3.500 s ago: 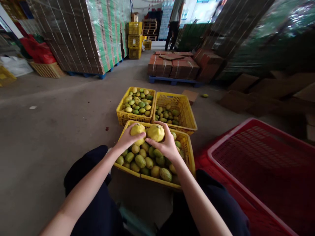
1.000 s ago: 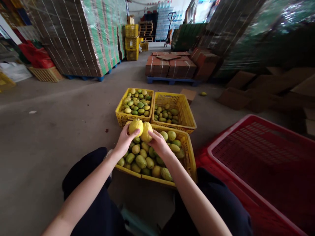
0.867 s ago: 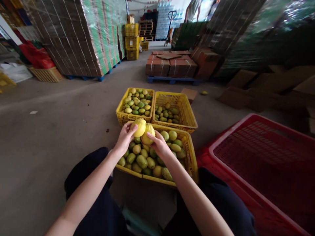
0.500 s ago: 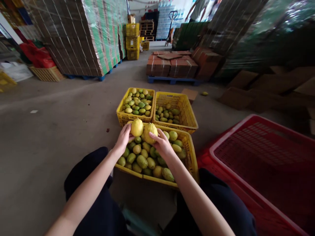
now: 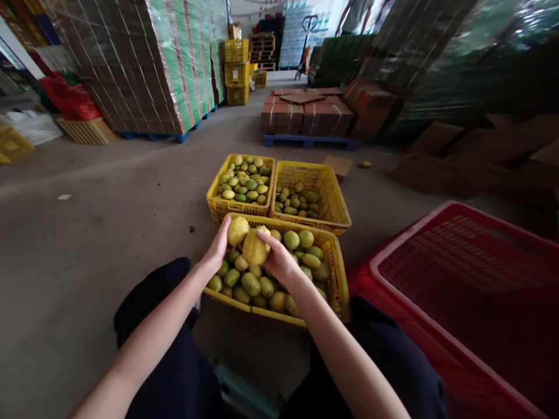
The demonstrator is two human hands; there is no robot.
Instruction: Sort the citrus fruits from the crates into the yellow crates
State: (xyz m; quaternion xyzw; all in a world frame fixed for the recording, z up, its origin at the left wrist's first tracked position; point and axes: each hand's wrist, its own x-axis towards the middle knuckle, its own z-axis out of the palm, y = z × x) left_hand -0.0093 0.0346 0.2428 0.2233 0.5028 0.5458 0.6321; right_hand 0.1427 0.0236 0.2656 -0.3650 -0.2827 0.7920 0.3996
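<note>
My left hand (image 5: 218,249) is closed around the side of a yellow lemon (image 5: 237,231). In my right hand (image 5: 279,259) is another large yellow lemon (image 5: 254,248), its thumb laid over the top. The two fruits are side by side and look to be touching, held above the front yellow crate (image 5: 339,285). Many green and yellow lemons (image 5: 251,284) fill that crate. Behind it stand a left yellow crate (image 5: 238,209), well filled with lemons, and a right yellow crate (image 5: 329,201) with lemons lying low inside. My fingertips are partly hidden behind the fruit.
A large red crate (image 5: 437,326) stands close on my right. Farther off are cartons on a blue pallet (image 5: 308,141), a tall wrapped stack (image 5: 117,70) and flattened cardboard (image 5: 425,169). One lemon (image 5: 365,164) lies on the floor. A person (image 5: 354,16) stands at the back.
Both hands have shifted slightly left with their lemons. The right lemon has come lower and closer to the left one, now partly overlapping it in view.
</note>
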